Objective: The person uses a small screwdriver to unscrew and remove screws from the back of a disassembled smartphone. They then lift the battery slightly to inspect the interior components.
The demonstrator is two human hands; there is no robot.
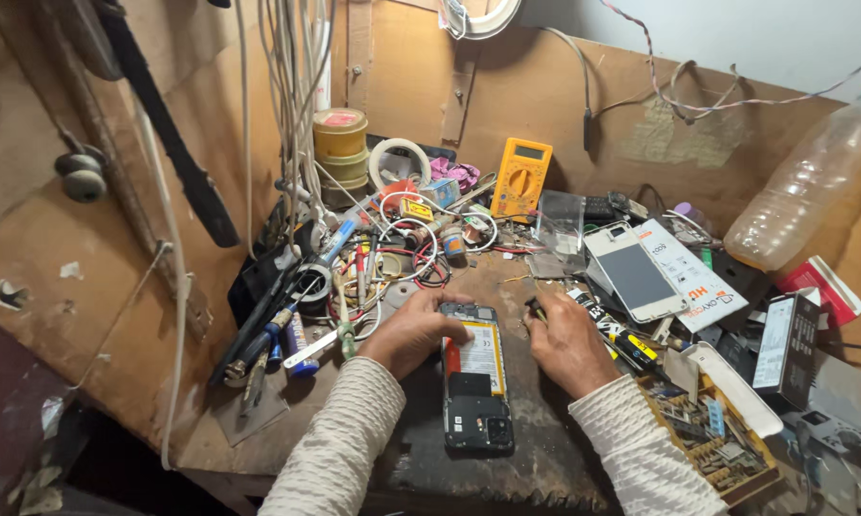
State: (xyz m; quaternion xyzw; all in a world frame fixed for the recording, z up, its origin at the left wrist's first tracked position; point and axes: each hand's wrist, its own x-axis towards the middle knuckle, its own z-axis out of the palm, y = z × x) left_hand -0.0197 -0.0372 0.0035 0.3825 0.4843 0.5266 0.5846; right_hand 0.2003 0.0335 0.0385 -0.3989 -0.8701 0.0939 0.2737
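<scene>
Your left hand (413, 330) covers the near-left edge of the opened phone (475, 375); what its fingertips touch there cannot be told. Your right hand (566, 342) closes round a thin dark tool (536, 309); only the tip shows, just right of the phone's top. Right of the phone, the parts tray (727, 459) runs off the bottom edge; its contents are too small to tell. Far right of the phone, the plastic bottle (801, 196) is cut by the frame edge. Beyond the phone, the wire tangle (402, 250) hides what lies under it.
</scene>
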